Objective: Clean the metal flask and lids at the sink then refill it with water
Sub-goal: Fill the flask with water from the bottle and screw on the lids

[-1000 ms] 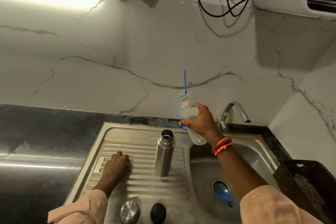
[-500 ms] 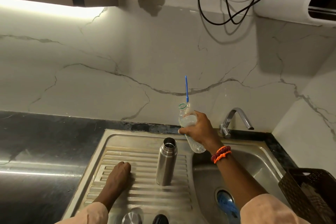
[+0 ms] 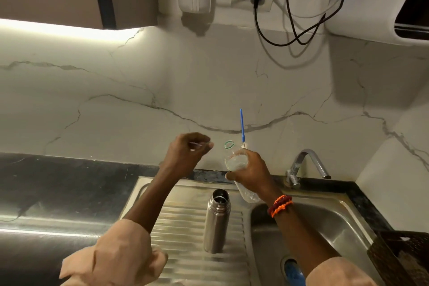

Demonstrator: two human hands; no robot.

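Metal flask (image 3: 217, 220) stands upright and uncapped on the ribbed drainboard (image 3: 183, 234) beside the sink basin (image 3: 329, 223). Right hand (image 3: 251, 169) has its grip clamped around a clear plastic bottle (image 3: 234, 160). Left hand (image 3: 188, 153), raised beside the bottle's mouth, has curled fingers; whether they pinch anything, I cannot tell.

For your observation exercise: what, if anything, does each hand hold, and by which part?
The right hand grips the plastic bottle round its middle. The left hand is raised with curled fingers; whether it pinches anything cannot be told.
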